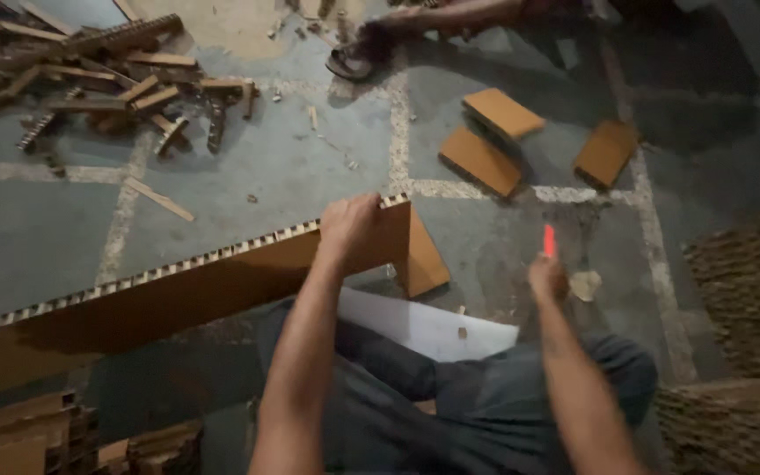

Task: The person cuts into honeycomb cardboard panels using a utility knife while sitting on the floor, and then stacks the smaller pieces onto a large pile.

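Observation:
My left hand (351,225) grips the top edge of a long brown honeycomb cardboard board (160,299) that stands on its edge across my lap, running from the lower left up to the middle. My right hand (547,277) is closed around a small tool with an orange-red tip (549,239) that points upward, a little to the right of the board's end. A cut brown cardboard piece (420,262) leans on the floor just behind the board's right end. A white sheet (415,324) lies over my knees under the board.
Three brown cardboard blocks (503,114) (480,161) (606,153) lie on the tiled floor ahead. A heap of cardboard offcuts (90,79) fills the far left. Another person's foot in a sandal (354,57) is at the top. Stacked cardboard stands at lower left (37,435) and right (745,352).

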